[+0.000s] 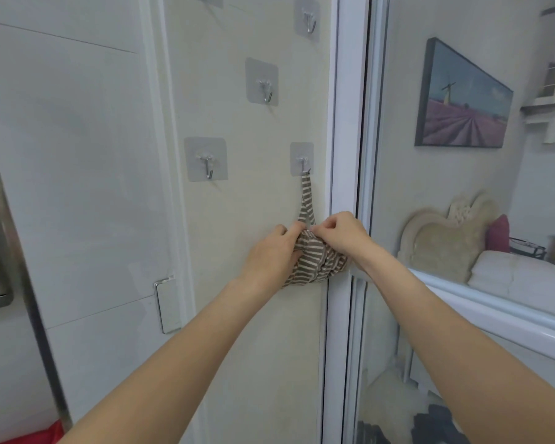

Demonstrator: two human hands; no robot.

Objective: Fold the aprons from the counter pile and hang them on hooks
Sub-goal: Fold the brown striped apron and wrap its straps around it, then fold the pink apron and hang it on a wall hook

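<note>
**Striped apron: soft bundle hanging off one hook**

The striped apron (318, 261) is the big thing between your hands: a folded, bunched roll of brown-and-white cloth held against the wall panel (257, 315). It looks light and limp. It will sag and unroll wherever you stop supporting it, and it has no stiff edge to hold by. It is not fragile, so you can squeeze it firmly.

Your left hand (269, 254) grips the left end of the bundle, fingers curled into the folds. Your right hand (343, 233) sits just beside it on the right and pinches the top edge, close to where the strap comes out. The two hands almost touch above the roll.

The neck strap (305, 203) rises straight up from between your fingertips to the hook (302, 165) right above them, and seems looped over it. Judging by its thin line, the strap carries the whole weight once you let go, so keep hold at the strap's base and ease off slowly.

Three bare hooks show up and to the left of your hands: a near hook (208, 169), a middle hook (266, 91), and a top hook (309, 22).
</note>
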